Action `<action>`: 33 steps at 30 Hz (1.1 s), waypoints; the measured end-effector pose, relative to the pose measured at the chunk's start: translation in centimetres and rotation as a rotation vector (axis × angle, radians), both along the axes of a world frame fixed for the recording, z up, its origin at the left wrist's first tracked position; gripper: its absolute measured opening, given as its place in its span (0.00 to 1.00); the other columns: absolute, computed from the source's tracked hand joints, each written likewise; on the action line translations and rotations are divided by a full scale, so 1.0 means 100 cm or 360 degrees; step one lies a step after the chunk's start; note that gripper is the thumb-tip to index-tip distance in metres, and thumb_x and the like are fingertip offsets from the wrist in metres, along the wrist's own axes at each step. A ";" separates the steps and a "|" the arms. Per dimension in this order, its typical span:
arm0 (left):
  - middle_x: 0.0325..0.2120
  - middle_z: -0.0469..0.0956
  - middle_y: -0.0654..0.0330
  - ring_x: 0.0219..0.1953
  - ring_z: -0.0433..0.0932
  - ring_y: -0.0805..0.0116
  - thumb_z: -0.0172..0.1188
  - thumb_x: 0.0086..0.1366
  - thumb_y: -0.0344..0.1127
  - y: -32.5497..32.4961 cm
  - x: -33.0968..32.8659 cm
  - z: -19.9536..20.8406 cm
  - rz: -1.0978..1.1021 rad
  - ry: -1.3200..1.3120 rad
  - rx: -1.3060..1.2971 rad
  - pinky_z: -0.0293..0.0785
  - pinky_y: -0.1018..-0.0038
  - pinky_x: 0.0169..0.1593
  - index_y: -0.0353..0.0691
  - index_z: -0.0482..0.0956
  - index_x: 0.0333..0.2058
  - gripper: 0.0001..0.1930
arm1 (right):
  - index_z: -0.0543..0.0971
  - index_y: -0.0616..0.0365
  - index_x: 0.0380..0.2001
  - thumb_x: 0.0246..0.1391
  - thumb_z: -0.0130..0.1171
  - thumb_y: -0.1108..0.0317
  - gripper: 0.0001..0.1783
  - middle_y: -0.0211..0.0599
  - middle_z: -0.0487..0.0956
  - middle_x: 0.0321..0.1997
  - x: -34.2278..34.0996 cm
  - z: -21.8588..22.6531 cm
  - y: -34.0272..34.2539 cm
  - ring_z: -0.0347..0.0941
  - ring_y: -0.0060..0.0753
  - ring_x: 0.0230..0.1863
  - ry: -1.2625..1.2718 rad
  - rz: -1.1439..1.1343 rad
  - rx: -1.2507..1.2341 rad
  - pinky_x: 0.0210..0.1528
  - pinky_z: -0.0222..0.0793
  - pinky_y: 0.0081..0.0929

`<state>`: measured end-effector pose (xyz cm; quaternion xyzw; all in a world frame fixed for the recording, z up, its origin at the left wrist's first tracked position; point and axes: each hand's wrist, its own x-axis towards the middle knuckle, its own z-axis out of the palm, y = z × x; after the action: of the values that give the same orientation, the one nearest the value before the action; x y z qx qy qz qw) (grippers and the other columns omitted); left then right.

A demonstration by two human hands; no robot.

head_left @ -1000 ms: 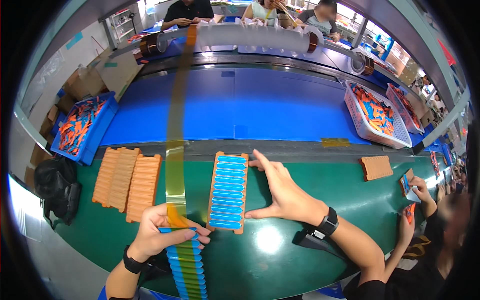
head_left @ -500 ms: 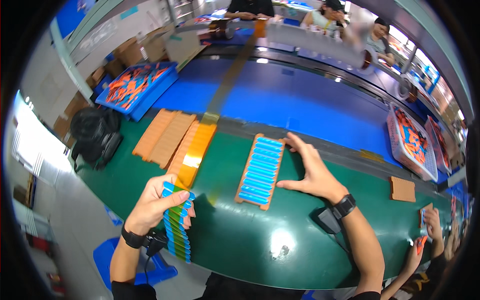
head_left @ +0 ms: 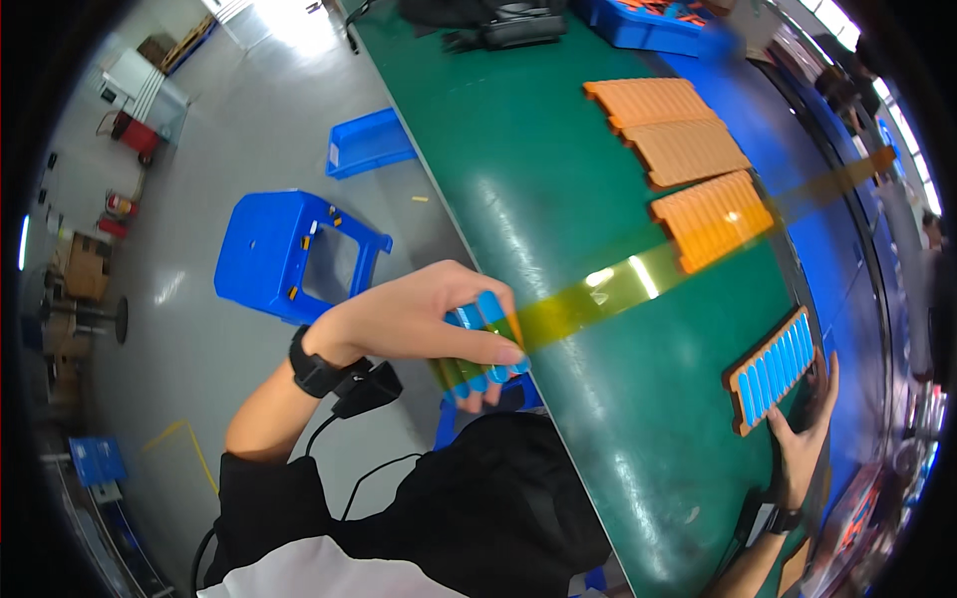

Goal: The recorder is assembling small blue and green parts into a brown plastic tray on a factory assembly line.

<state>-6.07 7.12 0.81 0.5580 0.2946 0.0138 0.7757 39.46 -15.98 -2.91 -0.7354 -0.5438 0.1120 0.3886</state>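
Two hands at a green worktop (head_left: 618, 419), head view.
Left hand (head_left: 439, 324): fingers curled, thumb pressed down, gripping a taped row of blue pieces (head_left: 489, 308) just off the worktop's edge; the lower part of the row is blurred. Translucent yellow tape (head_left: 598, 289) stretches from this hand toward the upper right, crossing the nearest edge of a ribbed orange tray (head_left: 713, 214); two further ribbed trays (head_left: 668, 125) lie beside it. Right hand (head_left: 805, 439): thumb and fingers spread apart along one side of a brown tray (head_left: 735, 388) filled with blue strips (head_left: 778, 369), grasping nothing; fingertip contact cannot be told. A blue stool (head_left: 264, 249) stands on the floor (head_left: 219, 369) at left.
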 end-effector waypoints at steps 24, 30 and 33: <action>0.19 0.72 0.73 0.22 0.59 0.89 0.64 0.72 0.35 -0.113 0.058 -0.025 0.0358 -0.0024 0.0193 0.49 0.80 0.24 0.29 0.86 0.34 0.13 | 0.58 0.60 0.72 0.35 0.84 0.63 0.62 0.45 0.69 0.64 -0.100 0.038 0.020 0.66 0.45 0.57 -0.0077 0.0266 -0.0196 0.64 0.66 0.39; 0.21 0.74 0.73 0.23 0.59 0.90 0.62 0.73 0.34 -0.116 0.060 -0.021 0.0317 0.0007 0.0025 0.50 0.81 0.24 0.27 0.86 0.40 0.13 | 0.59 0.60 0.70 0.35 0.83 0.65 0.60 0.47 0.67 0.68 -0.114 0.034 0.015 0.64 0.50 0.63 -0.0002 0.0257 -0.0232 0.65 0.65 0.43; 0.23 0.78 0.72 0.24 0.62 0.90 0.61 0.73 0.33 -0.120 0.063 -0.029 0.0420 -0.0047 0.0065 0.54 0.83 0.25 0.26 0.86 0.43 0.13 | 0.60 0.59 0.70 0.35 0.82 0.66 0.59 0.48 0.67 0.69 -0.113 0.032 0.012 0.64 0.53 0.65 0.0005 0.0251 -0.0216 0.67 0.64 0.44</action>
<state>0.27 -4.89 -2.10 0.5298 0.3536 0.1298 0.7599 28.15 -14.78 0.34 -0.7148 -0.5905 0.1799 0.3286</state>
